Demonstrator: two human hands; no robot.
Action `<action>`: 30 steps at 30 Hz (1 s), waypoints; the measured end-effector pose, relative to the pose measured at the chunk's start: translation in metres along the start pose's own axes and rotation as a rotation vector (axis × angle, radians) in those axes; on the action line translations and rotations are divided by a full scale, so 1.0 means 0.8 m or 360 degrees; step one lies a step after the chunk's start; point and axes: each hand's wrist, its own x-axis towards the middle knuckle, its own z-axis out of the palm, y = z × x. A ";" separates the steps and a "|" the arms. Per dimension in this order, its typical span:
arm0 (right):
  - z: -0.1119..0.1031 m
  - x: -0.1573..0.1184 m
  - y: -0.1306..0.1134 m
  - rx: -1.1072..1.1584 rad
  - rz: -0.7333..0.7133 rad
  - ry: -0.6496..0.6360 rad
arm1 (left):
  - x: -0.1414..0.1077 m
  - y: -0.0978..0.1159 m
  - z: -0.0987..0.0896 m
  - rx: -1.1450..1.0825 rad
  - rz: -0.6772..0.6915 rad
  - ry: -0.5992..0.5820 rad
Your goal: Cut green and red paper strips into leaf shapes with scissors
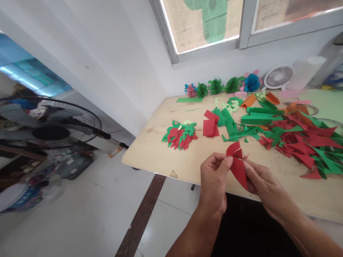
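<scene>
Both my hands hold a red paper cutout (pixel 238 171) over the table's front edge. It has a curved outline and a slit near its top. My left hand (pixel 215 173) is closed, its thumb and fingers pinching the paper's left side. On the lower right side, my right hand (pixel 261 178) grips the same paper between thumb and fingers. Beyond my hands lie folded red paper pieces (pixel 210 125) and green paper strips (pixel 230 125). A pile of small red and green cutouts (pixel 179 135) rests to the left.
A big heap of red and green paper scraps (pixel 302 139) covers the table's right side. Paper honeycomb figures (pixel 215 86) line the wall beside a small white fan (pixel 278 76). A large floor fan (pixel 48 132) stands left of the wooden table (pixel 150 150).
</scene>
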 end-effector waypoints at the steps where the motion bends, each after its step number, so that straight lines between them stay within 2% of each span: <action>1: 0.000 0.000 -0.001 0.0000 -0.0008 0.0007 | 0.000 -0.001 0.000 -0.0004 0.0007 0.0007; 19: 0.001 0.002 -0.002 -0.0062 -0.0040 0.0052 | 0.000 -0.004 0.003 -0.0020 0.0024 0.0083; 24: -0.002 0.003 0.005 0.0165 0.0027 0.0136 | 0.003 -0.005 -0.001 -0.0037 0.0014 0.0066; 30: -0.008 0.012 0.000 0.0483 -0.0042 0.0200 | 0.002 -0.005 -0.003 0.0013 -0.0033 0.0045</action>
